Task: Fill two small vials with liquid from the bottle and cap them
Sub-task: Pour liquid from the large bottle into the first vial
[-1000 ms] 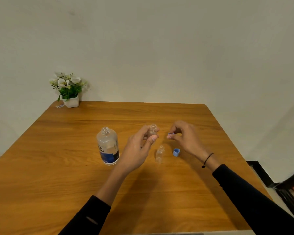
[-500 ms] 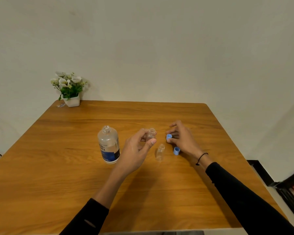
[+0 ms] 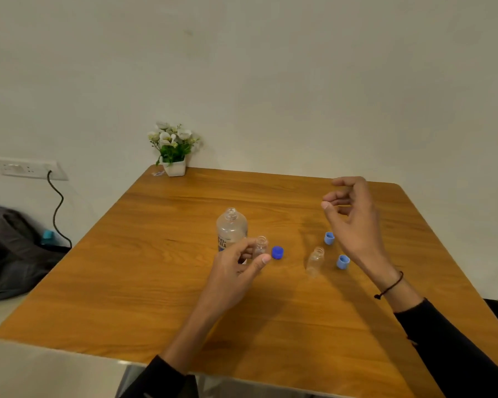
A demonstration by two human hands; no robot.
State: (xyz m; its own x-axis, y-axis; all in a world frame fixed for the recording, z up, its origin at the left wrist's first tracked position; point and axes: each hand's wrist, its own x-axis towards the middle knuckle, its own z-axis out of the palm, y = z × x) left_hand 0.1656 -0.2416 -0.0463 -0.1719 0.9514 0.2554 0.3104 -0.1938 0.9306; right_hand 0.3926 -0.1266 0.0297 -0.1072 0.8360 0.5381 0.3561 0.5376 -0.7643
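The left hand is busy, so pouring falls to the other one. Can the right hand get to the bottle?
Probably yes. The right hand is empty and raised; the bottle stands uncapped, though the left hand with its vial sits just in front.

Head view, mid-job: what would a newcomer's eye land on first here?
Probably the left hand at table centre, pinching an uncapped small vial just in front of the open clear bottle, with a dark blue cap lying beside it. To the right, the empty right hand hovers over a second open vial standing between two light blue caps. A potted white-flowered plant marks the far corner.
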